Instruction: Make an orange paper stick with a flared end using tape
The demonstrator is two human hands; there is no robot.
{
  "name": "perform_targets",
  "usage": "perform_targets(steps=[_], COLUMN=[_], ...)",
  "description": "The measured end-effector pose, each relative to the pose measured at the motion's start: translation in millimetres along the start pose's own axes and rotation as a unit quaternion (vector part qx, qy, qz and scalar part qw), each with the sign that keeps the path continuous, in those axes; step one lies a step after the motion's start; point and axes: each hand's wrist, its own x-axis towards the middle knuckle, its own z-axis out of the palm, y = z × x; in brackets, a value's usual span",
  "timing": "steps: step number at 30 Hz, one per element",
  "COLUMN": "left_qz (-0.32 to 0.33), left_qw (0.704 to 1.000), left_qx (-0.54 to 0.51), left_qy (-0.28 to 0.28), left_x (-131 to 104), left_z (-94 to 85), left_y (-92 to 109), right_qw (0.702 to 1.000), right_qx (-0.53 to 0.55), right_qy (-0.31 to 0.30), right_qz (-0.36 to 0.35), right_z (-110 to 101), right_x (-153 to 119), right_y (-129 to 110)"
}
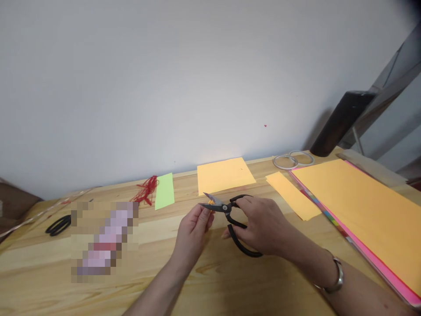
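My right hand (263,221) is wrapped round the black handles of a pair of scissors (225,208), whose blades are parted and point left. Between the blades sits a small orange piece (211,202), pinched by my left hand (195,224) just below the lower blade. Its full shape is too small and covered to make out. Behind the scissors an orange sheet (225,173) lies flat near the wall. A silver bracelet (338,276) is on the right wrist.
Left: red string (147,189), green paper (165,191), black-handled scissors (59,225) and a pixelated object (113,237). Right: orange strips (292,195), two rings (285,162), stacked coloured sheets (358,210) and a leaning black cylinder (340,125). A wall (197,87) stands behind.
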Motion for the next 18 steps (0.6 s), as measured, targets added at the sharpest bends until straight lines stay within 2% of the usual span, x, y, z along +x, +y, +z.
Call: perform_targets(steps=[6,14,18], left_qz=[-0.010,0.014,0.011], left_qw=[0.999,0.999,0.999], left_qx=[-0.032,-0.030,-0.030], left_qy=[0.010,-0.002,0.002], left_x=[-0.9,-1.0,-1.0], left_z=[2.1,2.5,2.2], left_y=[4.1,7.3,10.1], right_qw=[1.000,0.999,1.000], right_qx=[0.002,-0.002,0.010], right_qy=[0.016,0.030,0.020], right_qz=[-0.006,-0.023,-0.003], right_z=[1.2,5.4,4.0], right_x=[1.2,1.7,3.1], right_y=[-0.3,4.6,4.7])
